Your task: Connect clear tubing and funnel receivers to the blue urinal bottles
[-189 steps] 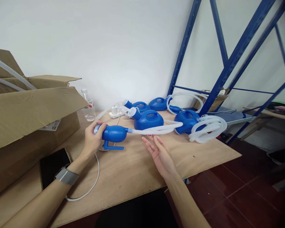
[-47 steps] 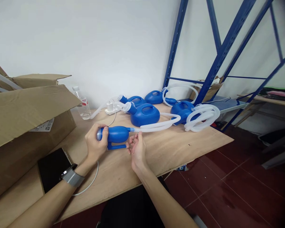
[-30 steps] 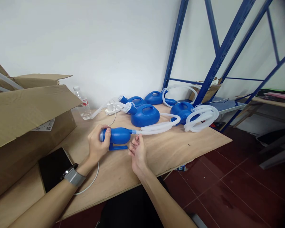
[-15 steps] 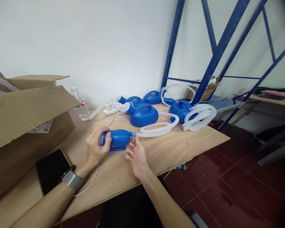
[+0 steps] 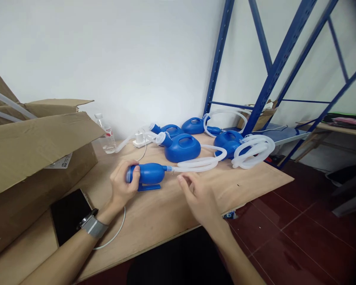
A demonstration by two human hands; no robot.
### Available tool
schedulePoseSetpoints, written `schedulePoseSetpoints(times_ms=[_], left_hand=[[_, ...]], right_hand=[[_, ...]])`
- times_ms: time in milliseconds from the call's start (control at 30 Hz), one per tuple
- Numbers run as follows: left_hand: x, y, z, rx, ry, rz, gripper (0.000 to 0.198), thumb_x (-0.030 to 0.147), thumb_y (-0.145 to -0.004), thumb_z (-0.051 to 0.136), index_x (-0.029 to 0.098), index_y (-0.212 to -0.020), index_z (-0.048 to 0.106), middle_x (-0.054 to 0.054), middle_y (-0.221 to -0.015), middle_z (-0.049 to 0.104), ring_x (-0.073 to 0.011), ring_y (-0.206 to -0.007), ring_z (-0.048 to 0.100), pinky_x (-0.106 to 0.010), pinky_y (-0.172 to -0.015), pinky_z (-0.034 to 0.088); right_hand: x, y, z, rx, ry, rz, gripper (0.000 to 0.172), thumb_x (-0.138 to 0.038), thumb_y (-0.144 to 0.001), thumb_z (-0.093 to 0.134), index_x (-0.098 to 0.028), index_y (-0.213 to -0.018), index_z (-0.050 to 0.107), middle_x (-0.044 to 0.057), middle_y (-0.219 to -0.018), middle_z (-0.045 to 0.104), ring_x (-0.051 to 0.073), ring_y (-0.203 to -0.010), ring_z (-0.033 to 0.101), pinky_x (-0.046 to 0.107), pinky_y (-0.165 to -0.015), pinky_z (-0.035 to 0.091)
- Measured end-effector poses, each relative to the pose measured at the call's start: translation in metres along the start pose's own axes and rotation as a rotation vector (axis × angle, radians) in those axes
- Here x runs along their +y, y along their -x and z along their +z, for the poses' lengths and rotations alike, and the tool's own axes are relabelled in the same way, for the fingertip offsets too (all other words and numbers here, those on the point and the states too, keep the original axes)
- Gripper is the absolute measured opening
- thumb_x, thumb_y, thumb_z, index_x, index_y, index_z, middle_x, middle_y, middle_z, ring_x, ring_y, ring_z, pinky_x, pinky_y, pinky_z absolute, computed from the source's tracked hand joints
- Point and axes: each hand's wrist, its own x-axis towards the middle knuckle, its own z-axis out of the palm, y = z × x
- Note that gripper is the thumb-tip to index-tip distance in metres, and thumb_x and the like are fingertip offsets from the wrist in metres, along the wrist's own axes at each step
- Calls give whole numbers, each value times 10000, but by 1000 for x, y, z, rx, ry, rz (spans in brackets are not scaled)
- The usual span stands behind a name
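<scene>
My left hand is wrapped round the wide end of a blue urinal cup, thumb on top, just above the table. From the cup's narrow blue neck runs a translucent hose, which loops back across the table. A small metal clip hangs at the joint of neck and hose. My right hand is just in front of the hose, apart from the cup, its fingers bent and a gap between thumb and forefinger; I see nothing in it. A blue urinal bottle with a handle stands right behind the hose.
More blue bottles and a coiled hose lie toward the rack. At left are an open carton, a dark flat device and a water bottle. A power strip with a white cable sits near the wall.
My right hand has come off the joint of neck and hose and moved right, toward me. My left hand still grips the cup. The whole view has shifted slightly.
</scene>
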Motion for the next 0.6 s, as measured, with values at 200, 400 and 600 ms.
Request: schedulePoseSetpoints(times_ms=[200,400,600], left_hand=[[-2,2,0,23,25,-172,146,272,-975,594,158,-977,686,-55,-930,728,-186,-860,687,-291,-820,506],[-11,-12,4,207,604,-791,528,652,-856,544,192,-1105,618,-86,-937,730,-248,-818,700,-349,-686,535],[-15,-11,11,-69,781,-1322,462,464,-554,795,203,-842,543,31,-604,537,-126,-521,503,-242,-482,439]], right_hand=[[-1,-62,-28,-345,465,-374,414,-453,-1111,414,-255,-1361,677,84,-1304,657,218,-1208,589,337,-1008,421],[7,-81,-27,-483,279,-213,442,-500,-1105,427,-170,-986,696,22,-902,668,104,-815,555,232,-772,321],[-1,-83,-30,-348,10,-207,479,-541,-1078,436,-151,-956,687,3,-889,657,86,-823,545,210,-763,316]])
